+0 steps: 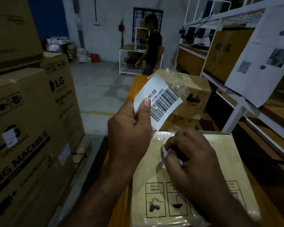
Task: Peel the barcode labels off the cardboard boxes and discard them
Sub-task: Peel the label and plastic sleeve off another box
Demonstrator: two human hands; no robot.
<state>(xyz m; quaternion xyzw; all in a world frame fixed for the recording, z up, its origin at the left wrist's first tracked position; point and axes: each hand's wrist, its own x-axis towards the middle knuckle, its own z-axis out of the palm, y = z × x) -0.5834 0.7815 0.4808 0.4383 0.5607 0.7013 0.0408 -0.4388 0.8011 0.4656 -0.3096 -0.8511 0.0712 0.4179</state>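
Peeling | our left grip (129, 128) pinches freed label (161, 99) | right grip (192, 158) pinches scrap (164, 153) on box (228, 161) | next, likely: bin both

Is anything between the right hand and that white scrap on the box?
Nothing visible: the right hand pinches the white scrap on the box top; the left hand holds the peeled label up, clear of it.

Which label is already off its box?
The barcode label pinched by the left hand, lifted clear; the white labels on the LG boxes are stuck on.
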